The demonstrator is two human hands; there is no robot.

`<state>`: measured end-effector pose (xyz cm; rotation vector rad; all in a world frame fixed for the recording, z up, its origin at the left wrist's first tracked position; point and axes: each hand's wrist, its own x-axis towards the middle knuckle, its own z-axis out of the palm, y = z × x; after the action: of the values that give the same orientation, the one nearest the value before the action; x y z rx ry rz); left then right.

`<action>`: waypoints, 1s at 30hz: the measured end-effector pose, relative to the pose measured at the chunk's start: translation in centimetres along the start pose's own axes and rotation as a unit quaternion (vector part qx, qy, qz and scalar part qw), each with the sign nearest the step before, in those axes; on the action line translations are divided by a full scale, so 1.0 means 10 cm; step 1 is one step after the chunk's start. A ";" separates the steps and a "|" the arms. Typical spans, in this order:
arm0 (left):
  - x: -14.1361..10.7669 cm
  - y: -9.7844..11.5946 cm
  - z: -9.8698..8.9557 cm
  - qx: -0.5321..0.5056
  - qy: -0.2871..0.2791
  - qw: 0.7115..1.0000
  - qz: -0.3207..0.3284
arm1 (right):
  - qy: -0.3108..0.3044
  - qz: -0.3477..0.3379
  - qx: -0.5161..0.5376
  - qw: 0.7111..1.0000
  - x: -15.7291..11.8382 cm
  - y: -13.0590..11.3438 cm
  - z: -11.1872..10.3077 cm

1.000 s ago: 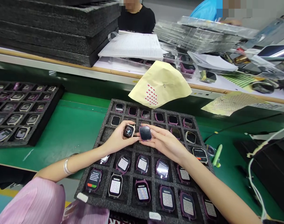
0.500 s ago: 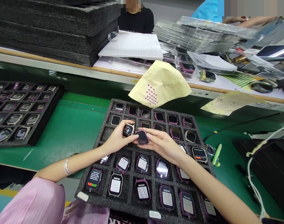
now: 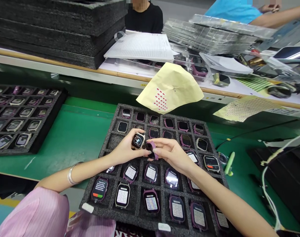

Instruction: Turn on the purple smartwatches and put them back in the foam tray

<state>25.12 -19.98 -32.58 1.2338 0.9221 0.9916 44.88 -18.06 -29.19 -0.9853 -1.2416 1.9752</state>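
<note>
Above the middle of a black foam tray (image 3: 137, 215), both hands are close together. My left hand (image 3: 126, 146) grips a silver watch (image 3: 137, 141) with a lit dial, and its thumb reaches across to the purple watch. A purple watch (image 3: 153, 150), tilted on edge with a dark screen, is pinched between the thumb and fingers of my right hand (image 3: 173, 152). Around them, the tray's compartments hold several purple and silver watches. Those in the front rows have lit screens; most at the back are dark.
Another watch tray (image 3: 29, 149) lies at left on the green table (image 3: 78, 131). Stacked black foam (image 3: 66, 36), papers (image 3: 142, 47) and clear plastic trays (image 3: 209, 38) crowd the shelf. A yellow sheet (image 3: 173, 87) hangs over its edge. Cables (image 3: 265, 177) run at right. Two people are beyond.
The purple watch has turned from nearly face-up onto its edge between my fingers. The silver watch has shifted slightly right. The blue-sleeved person's arm has moved at the back right.
</note>
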 end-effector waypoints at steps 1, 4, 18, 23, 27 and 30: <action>0.00 0.00 0.00 0.006 0.004 1.000 0.005 | 0.006 0.000 0.000 1.000 0.00 0.00 0.00; 0.00 -0.01 -0.01 0.025 0.029 0.999 0.022 | 0.001 0.009 0.010 1.000 0.00 -0.02 0.00; 0.00 0.02 -0.04 0.111 0.034 0.993 0.034 | -0.010 -0.004 -0.015 1.000 -0.01 -0.04 -0.04; 0.01 0.02 -0.05 0.116 0.024 0.992 0.031 | -0.007 -0.004 -0.033 0.999 -0.01 -0.05 -0.03; 0.01 0.02 -0.06 0.130 0.023 0.990 0.048 | 0.005 -0.007 -0.046 0.999 0.00 -0.06 -0.04; 0.01 0.03 -0.06 0.133 0.026 0.989 0.059 | 0.008 -0.006 -0.055 0.998 -0.01 -0.07 -0.04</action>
<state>24.52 -19.71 -32.37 1.5070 1.0569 1.0202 45.35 -17.68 -28.59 -1.0421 -1.3552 1.9027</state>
